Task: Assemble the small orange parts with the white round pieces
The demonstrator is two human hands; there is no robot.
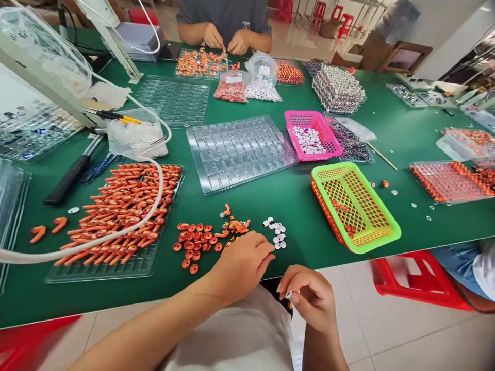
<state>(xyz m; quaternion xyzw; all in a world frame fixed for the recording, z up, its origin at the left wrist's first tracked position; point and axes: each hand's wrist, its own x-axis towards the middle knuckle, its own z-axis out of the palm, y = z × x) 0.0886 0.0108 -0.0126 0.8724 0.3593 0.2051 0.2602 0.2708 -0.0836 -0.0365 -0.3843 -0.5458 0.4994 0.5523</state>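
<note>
My left hand [242,265] rests over the green table's near edge, its fingers bent down and their tips mostly hidden beside a small heap of orange parts [236,225]. Just past its fingertips lie small white discs [279,238]. Round orange caps [194,240] are spread to the left of that hand. Off the table edge, my right hand [309,296] pinches a small white piece [289,294] between thumb and fingers. A clear tray of orange stick-like parts [124,211] lies at the left.
A green basket [386,226] and a pink basket [336,147] stand right of an empty clear tray [240,149]. A white hose [116,234] crosses the left tray. Farther left lies a black-handled hammer [69,178]. Across the table, a person's hands [226,41] work over orange parts.
</note>
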